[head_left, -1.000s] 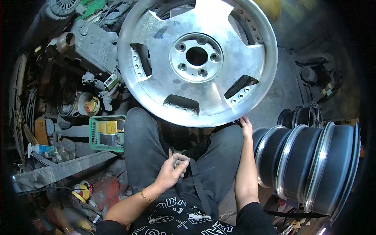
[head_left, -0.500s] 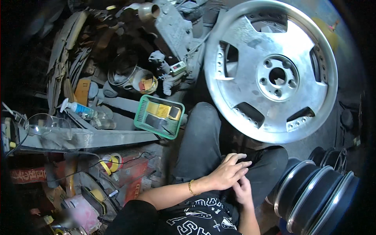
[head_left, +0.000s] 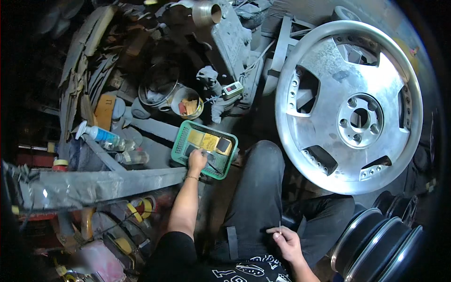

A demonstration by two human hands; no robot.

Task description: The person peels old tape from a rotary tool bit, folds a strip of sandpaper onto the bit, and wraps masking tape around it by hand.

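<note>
Two hands work apart: your left hand (head_left: 197, 160) reaches into the green basket (head_left: 181, 145), fingers curled together on the small pads lying there, while your right hand (head_left: 285, 243) rests by your thigh, fingertips pinching a thin pin (head_left: 280, 227) upright, the alloy wheel (head_left: 347, 105) well beyond them

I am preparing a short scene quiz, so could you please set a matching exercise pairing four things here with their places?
Things:
1. left hand
2. right hand
3. silver alloy wheel rim
4. blue-capped plastic spray bottle

Places:
A. leaning upright beyond the knee
B. inside the green plastic basket
C. at the lap, pinching a thin stick
D. lying left of the basket

Pairs: 1-B, 2-C, 3-A, 4-D
</note>
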